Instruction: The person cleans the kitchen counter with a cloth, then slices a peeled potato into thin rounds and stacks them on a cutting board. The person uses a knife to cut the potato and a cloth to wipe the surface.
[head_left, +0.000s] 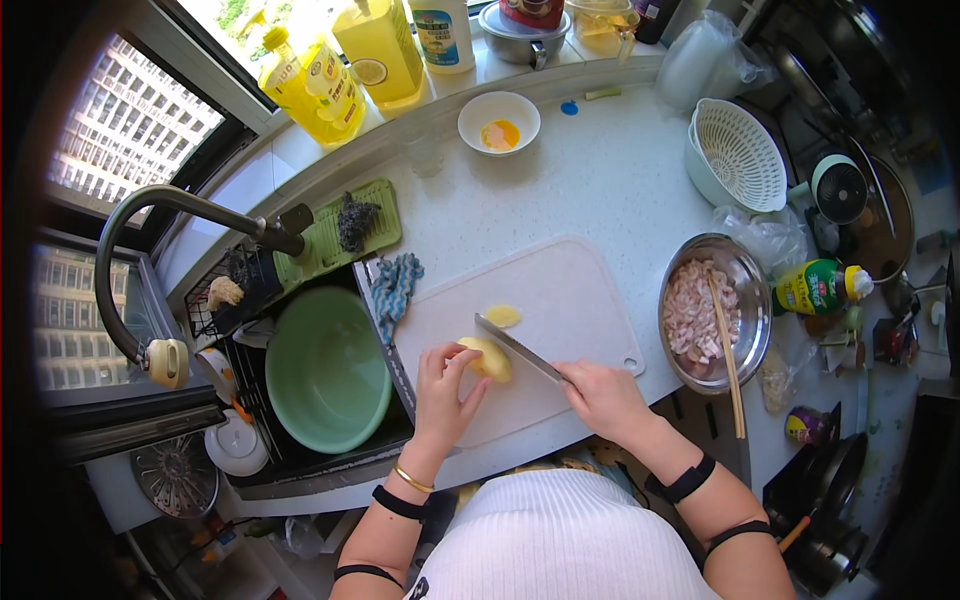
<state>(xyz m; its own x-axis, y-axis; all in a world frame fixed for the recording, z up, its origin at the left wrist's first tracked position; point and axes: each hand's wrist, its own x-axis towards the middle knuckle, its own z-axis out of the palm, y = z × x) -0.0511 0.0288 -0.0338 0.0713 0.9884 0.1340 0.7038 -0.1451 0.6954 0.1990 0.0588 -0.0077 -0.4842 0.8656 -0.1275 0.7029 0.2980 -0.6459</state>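
A peeled potato rests on the white cutting board, steadied by the fingertips of my left hand. My right hand grips a kitchen knife by its handle. The blade slants up and left along the potato's upper right side; whether it touches the flesh I cannot tell. One flat, pale yellow slice lies on the board just beyond the blade.
Left of the board are a blue striped cloth and a sink with a green basin under a faucet. To the right stands a steel bowl of cut raw meat with chopsticks. A white bowl holds egg at the back.
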